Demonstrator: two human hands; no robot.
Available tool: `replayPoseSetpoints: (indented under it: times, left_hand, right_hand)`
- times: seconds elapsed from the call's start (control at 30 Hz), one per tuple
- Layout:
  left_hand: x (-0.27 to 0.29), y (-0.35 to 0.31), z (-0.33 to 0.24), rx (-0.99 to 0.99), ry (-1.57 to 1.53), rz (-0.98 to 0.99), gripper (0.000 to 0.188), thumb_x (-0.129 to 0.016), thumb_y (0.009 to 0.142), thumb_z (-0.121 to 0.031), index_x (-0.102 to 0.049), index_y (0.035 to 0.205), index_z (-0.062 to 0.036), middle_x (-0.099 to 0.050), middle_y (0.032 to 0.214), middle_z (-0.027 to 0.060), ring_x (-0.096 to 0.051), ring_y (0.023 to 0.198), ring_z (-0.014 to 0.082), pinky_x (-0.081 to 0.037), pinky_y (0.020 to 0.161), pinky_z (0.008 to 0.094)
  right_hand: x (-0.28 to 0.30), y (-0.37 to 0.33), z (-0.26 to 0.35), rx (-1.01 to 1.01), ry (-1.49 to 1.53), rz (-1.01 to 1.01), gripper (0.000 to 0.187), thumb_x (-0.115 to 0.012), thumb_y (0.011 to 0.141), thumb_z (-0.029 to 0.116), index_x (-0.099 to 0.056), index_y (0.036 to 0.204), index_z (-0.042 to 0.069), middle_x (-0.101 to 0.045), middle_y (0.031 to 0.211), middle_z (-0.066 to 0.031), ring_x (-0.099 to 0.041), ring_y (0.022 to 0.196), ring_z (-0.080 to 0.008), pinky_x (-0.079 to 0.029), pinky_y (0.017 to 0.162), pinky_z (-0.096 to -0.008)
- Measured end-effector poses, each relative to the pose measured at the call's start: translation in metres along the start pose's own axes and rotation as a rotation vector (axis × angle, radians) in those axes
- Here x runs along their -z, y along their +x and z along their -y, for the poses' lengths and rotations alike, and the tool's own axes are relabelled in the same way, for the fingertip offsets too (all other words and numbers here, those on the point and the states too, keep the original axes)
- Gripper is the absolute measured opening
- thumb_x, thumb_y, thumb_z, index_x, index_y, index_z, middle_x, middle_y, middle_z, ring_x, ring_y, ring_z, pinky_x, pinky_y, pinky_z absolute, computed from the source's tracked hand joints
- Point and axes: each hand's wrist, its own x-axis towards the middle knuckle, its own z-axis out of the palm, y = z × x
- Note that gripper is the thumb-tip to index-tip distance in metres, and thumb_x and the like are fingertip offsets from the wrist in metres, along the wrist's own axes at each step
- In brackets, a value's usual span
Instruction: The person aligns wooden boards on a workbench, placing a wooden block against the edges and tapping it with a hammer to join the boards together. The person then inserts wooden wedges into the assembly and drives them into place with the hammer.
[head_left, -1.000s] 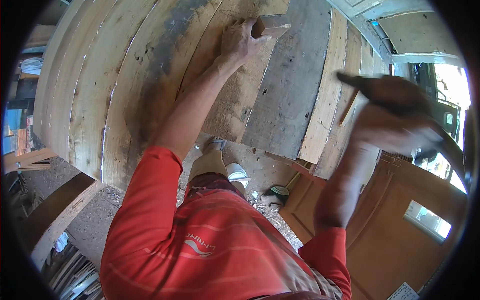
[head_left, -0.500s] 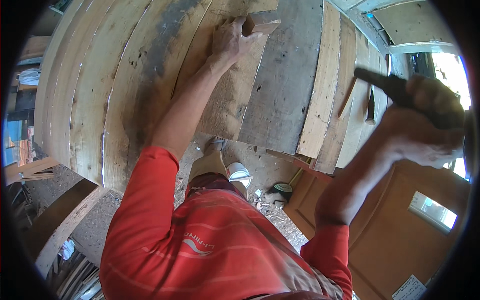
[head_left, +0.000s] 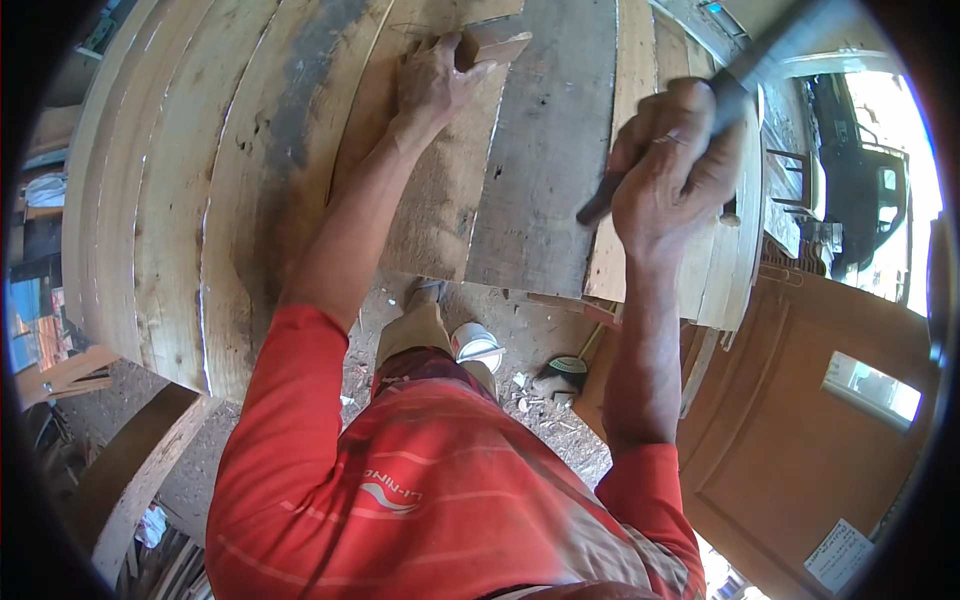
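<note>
My left hand (head_left: 438,88) is closed around the near side of a short wooden block (head_left: 496,44) at the far part of a wide plank surface (head_left: 548,150). Thumb and fingers press on the block. Over the right part of the planks, my right hand (head_left: 672,165) grips a dark-handled tool (head_left: 752,78) in a fist. Its handle end sticks out lower left of the fist. A long grey, blade-like part rises to the upper right, smeared by motion, so its exact kind does not show.
Below the planks' near edge stand a white bucket (head_left: 477,345) and a broom with a dark head (head_left: 562,374). A brown panelled door (head_left: 770,440) leans at the right. A curved timber piece (head_left: 150,470) and wood scraps lie at the lower left.
My right hand has swung left and up over the planks, and the tool's long part now shows. The left hand still holds the block; the whole view has shifted slightly.
</note>
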Motion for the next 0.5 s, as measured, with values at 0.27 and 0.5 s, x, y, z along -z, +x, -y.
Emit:
replayPoseSetpoints:
  times: [0.27,0.5]
  left_hand:
    - [-0.014,-0.003,0.015,-0.074,0.128,-0.105,0.072,-0.074,0.085,-0.053,-0.060,0.129,0.0024,-0.069,0.113,0.0279,-0.067,0.106,0.0414,-0.053,0.092,0.0466]
    - [0.005,0.001,-0.001,0.033,0.035,0.078,0.073,-0.072,0.086,-0.054,-0.060,0.129,0.0039,-0.067,0.120,0.0271,-0.065,0.111,0.0411,-0.052,0.094,0.0467]
  right_hand:
    - [0.001,-0.021,-0.063,-0.592,-0.525,0.453,0.041,-0.052,0.105,0.035,-0.055,0.104,-0.005,-0.060,0.081,-0.0319,-0.061,0.076,-0.0428,-0.047,0.070,-0.0498]
    - [0.018,0.030,0.023,0.222,0.097,-0.011,0.039,-0.048,0.105,0.040,-0.053,0.094,0.003,-0.049,0.059,-0.0022,-0.047,0.040,-0.0090,-0.037,0.035,-0.0228]
